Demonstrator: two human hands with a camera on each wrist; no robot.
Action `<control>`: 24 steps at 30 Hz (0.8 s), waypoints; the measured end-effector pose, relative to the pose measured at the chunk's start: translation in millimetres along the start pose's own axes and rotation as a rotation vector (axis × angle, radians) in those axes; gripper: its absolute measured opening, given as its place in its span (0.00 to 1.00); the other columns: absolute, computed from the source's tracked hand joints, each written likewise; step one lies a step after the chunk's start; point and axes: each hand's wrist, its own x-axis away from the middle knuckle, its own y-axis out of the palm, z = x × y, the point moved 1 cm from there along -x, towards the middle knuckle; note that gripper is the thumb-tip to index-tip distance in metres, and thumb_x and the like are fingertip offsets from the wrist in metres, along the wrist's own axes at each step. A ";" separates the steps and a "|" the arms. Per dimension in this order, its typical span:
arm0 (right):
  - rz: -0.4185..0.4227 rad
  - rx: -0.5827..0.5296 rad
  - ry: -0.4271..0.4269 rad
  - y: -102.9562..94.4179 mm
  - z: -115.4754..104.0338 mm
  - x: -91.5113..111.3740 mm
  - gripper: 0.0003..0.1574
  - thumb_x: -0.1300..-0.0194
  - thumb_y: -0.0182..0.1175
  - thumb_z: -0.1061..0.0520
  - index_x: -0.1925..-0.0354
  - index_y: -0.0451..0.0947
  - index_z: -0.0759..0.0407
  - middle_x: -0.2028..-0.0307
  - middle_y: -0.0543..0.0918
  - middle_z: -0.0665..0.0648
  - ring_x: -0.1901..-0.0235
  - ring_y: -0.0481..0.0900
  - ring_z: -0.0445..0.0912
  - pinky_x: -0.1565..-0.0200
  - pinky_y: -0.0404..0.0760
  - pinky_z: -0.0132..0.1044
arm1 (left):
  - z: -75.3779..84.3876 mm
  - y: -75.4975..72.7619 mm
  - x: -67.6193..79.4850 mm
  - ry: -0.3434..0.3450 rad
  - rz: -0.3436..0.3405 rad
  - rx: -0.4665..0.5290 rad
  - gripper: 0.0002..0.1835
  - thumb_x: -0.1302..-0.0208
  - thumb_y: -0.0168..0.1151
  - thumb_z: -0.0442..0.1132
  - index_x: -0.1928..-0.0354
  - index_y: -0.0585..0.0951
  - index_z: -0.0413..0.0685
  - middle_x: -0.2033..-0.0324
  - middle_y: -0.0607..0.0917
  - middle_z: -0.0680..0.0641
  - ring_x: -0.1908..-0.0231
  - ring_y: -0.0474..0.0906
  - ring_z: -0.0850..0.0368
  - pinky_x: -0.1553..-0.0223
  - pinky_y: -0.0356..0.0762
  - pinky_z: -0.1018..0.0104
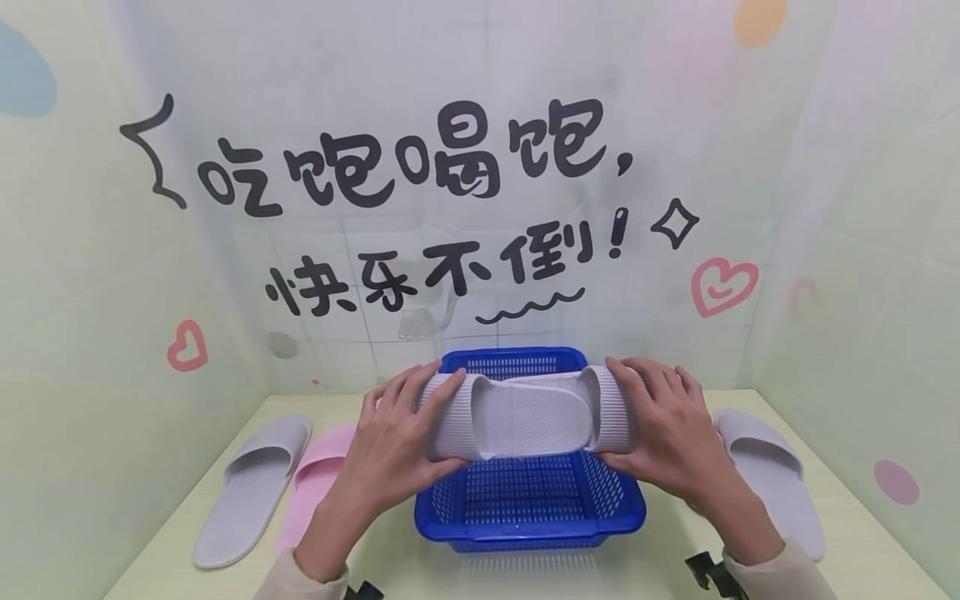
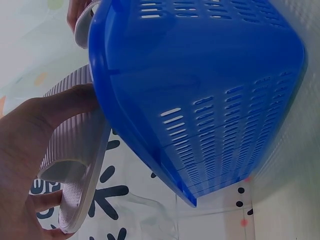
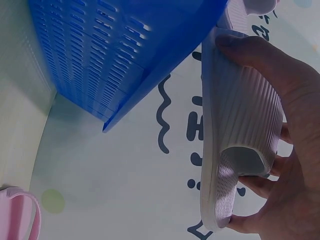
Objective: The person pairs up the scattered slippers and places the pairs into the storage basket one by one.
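Note:
Two pale lilac slippers with ribbed straps are held level over the blue basket (image 1: 536, 529), strap ends outward, their soles overlapping in the middle. My left hand (image 1: 397, 433) grips the left slipper (image 1: 453, 417) around its strap, thumb on the near side. On the other side, my right hand (image 1: 667, 425) holds the right slipper (image 1: 611, 412) at its strap the same way. The left wrist view shows the left slipper (image 2: 75, 145) beside the basket rim (image 2: 102, 75). In the right wrist view, the right slipper (image 3: 245, 110) has the thumb pressed on its strap.
At left on the pale table (image 1: 180, 533) lie a grey slipper (image 1: 255, 492) and a pink slipper (image 1: 311, 483), the latter partly behind my left arm. Another grey slipper (image 1: 772, 483) lies at right. A pink slipper (image 3: 20, 215) shows in the right wrist view. A printed backdrop (image 1: 450, 67) stands behind.

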 end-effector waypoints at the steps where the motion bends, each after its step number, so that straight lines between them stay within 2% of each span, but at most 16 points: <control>1: 0.000 -0.002 0.000 0.0 0.1 0.0 0.74 0.73 0.86 0.33 0.29 0.69 0.54 0.37 0.76 0.62 0.38 0.73 0.61 0.38 0.67 0.76 | 0.1 0.0 -0.2 0.000 -0.001 0.001 0.64 0.70 0.85 0.68 0.24 0.66 0.67 0.29 0.73 0.44 0.34 0.72 0.40 0.47 0.76 0.41; 24: -0.002 0.006 -0.015 0.1 1.4 -2.8 0.72 0.73 0.86 0.34 0.30 0.70 0.55 0.37 0.76 0.63 0.39 0.73 0.61 0.38 0.68 0.77 | 1.1 0.9 -1.5 -0.010 -0.006 0.004 0.64 0.71 0.86 0.67 0.24 0.67 0.67 0.29 0.73 0.44 0.34 0.72 0.40 0.47 0.76 0.41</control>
